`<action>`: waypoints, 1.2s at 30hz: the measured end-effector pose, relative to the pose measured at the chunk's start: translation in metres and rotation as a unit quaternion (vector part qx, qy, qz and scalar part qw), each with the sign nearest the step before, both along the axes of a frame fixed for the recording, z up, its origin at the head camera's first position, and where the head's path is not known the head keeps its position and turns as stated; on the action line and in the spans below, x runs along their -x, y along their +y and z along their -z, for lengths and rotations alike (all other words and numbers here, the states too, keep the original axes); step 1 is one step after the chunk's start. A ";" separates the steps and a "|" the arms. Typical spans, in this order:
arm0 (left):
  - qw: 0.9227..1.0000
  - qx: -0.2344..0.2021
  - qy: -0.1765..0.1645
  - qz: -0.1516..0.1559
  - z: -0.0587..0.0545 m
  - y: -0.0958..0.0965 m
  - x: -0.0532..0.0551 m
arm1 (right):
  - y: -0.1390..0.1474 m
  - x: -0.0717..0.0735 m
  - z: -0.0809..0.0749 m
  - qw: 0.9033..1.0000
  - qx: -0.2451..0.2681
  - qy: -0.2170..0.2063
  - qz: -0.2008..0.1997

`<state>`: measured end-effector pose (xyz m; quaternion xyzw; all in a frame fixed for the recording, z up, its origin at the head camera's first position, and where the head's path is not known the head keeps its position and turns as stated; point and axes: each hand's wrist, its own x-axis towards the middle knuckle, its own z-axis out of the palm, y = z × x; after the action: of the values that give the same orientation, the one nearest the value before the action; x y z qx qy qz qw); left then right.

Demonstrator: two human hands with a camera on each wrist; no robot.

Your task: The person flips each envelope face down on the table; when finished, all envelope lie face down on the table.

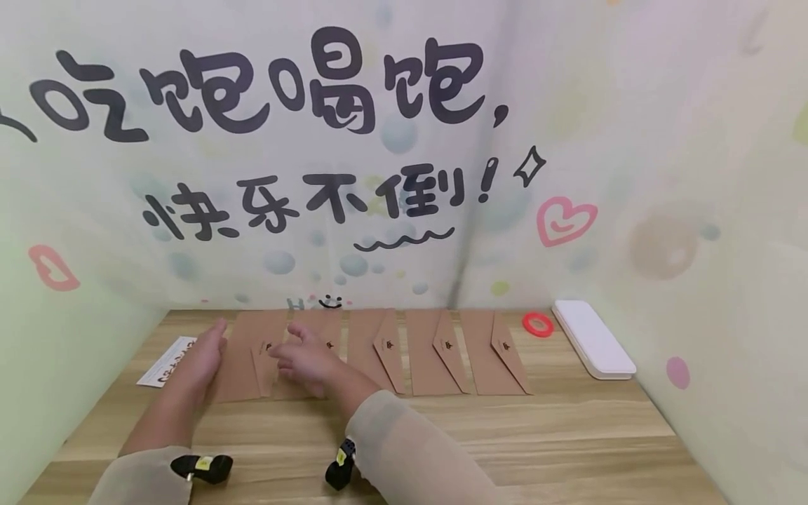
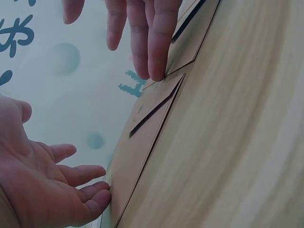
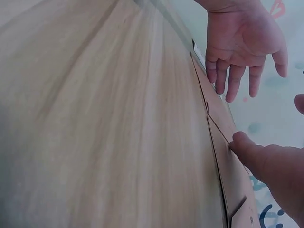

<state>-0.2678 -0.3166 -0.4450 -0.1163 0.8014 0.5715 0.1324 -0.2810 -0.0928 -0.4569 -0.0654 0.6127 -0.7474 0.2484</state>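
Several brown paper envelopes with pointed flaps lie in a row on the table. My left hand is at the left edge of the leftmost envelope, its fingers extended and its fingertips right at that edge in the left wrist view. Over the left part of the second envelope is my right hand, fingers spread and pointing left. The right thumb comes down right at the envelopes in the right wrist view. Neither hand grips anything. The right hand hides much of the second envelope.
Left of the row lies a white card with dark lettering, partly behind my left hand. Further envelopes continue to the right. A red ring and a white case lie at the right. A printed wall stands behind the table.
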 end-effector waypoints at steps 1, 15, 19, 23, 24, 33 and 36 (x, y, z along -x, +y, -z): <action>1.000 0.002 -0.001 -0.001 0.001 0.000 0.000 | -0.001 0.001 0.001 1.000 0.002 -0.005 -0.002; 0.999 0.003 0.046 0.026 0.005 0.008 -0.003 | -0.008 0.003 0.002 0.999 0.022 -0.040 0.027; 0.997 0.047 0.046 0.028 0.002 0.008 -0.006 | -0.009 0.001 0.004 0.998 0.032 -0.029 0.044; 0.997 0.049 0.038 0.039 0.000 0.016 -0.011 | -0.011 -0.003 0.004 0.998 0.039 -0.008 0.042; 0.998 0.029 0.037 0.042 0.000 0.018 -0.012 | -0.011 -0.004 0.004 0.999 0.040 -0.002 0.036; 0.997 -0.035 0.032 0.053 -0.006 0.032 -0.018 | -0.013 -0.012 -0.003 0.997 0.068 0.018 -0.043; 0.995 0.027 0.060 0.069 -0.008 0.032 -0.018 | -0.014 -0.013 -0.005 0.997 0.054 0.033 -0.051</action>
<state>-0.2500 -0.2844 -0.4366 -0.0297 0.8293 0.5451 0.1195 -0.2675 -0.1070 -0.4522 -0.1341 0.5748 -0.7636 0.2619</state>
